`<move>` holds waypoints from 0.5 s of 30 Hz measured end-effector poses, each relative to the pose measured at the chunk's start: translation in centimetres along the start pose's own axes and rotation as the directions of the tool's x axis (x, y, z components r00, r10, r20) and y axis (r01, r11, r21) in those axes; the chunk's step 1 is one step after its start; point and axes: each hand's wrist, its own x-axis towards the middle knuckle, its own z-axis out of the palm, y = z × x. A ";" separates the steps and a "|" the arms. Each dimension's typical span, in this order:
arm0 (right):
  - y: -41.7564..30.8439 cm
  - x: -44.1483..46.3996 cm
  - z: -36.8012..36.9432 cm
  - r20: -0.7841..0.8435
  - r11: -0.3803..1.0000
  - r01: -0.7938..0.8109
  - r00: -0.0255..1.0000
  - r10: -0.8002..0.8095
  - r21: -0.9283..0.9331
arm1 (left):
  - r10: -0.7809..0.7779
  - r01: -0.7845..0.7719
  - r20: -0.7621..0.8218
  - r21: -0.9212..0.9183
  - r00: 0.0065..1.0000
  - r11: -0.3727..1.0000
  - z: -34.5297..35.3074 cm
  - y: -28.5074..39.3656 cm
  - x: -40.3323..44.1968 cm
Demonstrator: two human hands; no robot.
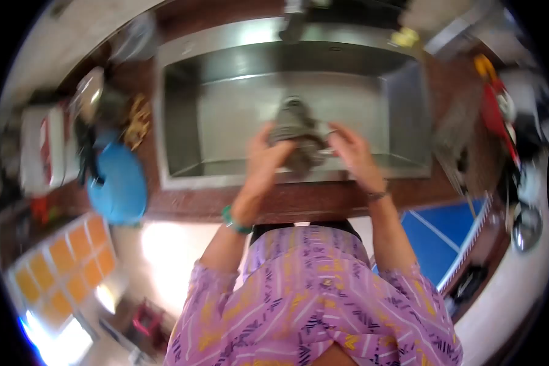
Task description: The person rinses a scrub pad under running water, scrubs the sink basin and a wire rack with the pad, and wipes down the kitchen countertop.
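Over the front part of the steel sink [226, 110] hangs a bunched grey-green cloth [294, 125], smeared by motion. My left hand [267, 160] is closed round its left side, with the thumb lying across it. On the opposite side, the fingers of my right hand [355, 155] pinch at the edge of the cloth. A pale bit shows by those right fingertips, too blurred to name. A green bangle [236, 221] circles my left wrist, and a thin dark band sits on the right one.
Left of the sink a blue rounded object [117, 183] stands at the counter edge. Several utensils lie blurred at the right, with a red-handled one [500, 116] among them. The tap [293, 21] is behind the sink. A yellow item [405, 38] rests on its rear rim.
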 end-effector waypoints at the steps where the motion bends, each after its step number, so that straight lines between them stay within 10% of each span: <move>1: 0.7 -0.7 -1.5 0.026 0.996 -0.064 0.998 0.066 -0.066 | 0.023 -0.028 -0.051 -0.095 0.998 0.995 -0.1 0.1 -0.2; 10: -0.5 -10.4 -8.1 -0.144 0.927 -0.375 0.917 0.372 0.005 | 0.102 -0.119 -0.092 -0.214 0.991 0.969 -4.8 2.4 -0.5; 15: -6.5 -4.2 -8.7 -0.452 0.962 0.170 0.856 -0.251 -0.212 | 0.116 -0.106 -0.168 0.067 0.979 0.992 -3.8 3.6 0.8</move>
